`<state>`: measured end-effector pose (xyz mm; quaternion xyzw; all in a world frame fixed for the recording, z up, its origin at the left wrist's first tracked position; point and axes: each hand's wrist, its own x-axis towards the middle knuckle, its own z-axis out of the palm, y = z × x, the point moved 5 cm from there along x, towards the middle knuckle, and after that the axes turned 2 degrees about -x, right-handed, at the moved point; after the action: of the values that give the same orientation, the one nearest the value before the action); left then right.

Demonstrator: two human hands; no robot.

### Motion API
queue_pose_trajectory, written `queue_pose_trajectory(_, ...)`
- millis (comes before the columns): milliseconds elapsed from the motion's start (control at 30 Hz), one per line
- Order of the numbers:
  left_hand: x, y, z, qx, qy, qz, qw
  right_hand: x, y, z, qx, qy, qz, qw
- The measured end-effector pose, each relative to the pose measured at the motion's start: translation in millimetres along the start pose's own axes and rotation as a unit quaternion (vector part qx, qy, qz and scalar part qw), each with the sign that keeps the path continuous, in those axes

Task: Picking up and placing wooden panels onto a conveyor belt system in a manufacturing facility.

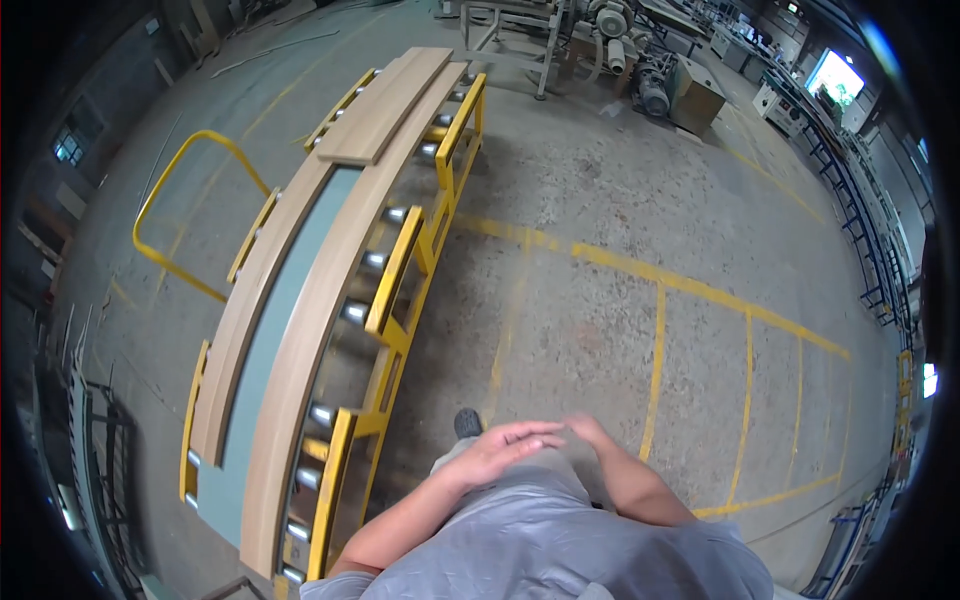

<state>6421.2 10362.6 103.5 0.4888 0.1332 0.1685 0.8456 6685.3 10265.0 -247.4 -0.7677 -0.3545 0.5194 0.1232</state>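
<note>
My left hand (508,450) is held in front of my body with its fingers stretched out, and nothing shows in it. Just beside its fingertips is my right hand (588,430), smeared by motion, so its fingers cannot be made out. Whether the two hands touch is unclear. To the left of them stands a yellow roller conveyor (398,278), the nearest large thing. On it lies a long blue-green panel (272,325), with a long wooden plank (318,285) along its right side and another wooden plank (255,300) along its left. A shorter wooden board (388,105) rests across both at the far end.
A yellow tubular hoop (150,200) stands left of the conveyor. Yellow lines (690,287) mark the concrete floor on the right. Motors and machinery (652,88) stand at the back, and a long blue-framed line (850,210) runs along the right. Metal racks (105,440) are at lower left.
</note>
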Motion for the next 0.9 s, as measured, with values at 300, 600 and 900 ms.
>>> queue_pose_trajectory(300, 157.5, 9.4, -324.3, -0.013, 0.291, -0.144, 0.946, -21.1, 144.2, -94.7, 0.376, 0.155, 0.258, 0.876)
queue_pose_trajectory(600, 112.1, -108.0, -561.9, 0.354, 0.271, -0.559, 0.7, 325.6, -213.5, -319.4, 0.076, 0.16, 0.032, 0.984)
queue_pose_trajectory(900, 303.3, 67.0, -629.2, -0.089, 0.664, -0.14, 0.729, 636.0, -560.6, -531.5, 0.205, 0.157, -0.129, 0.957)
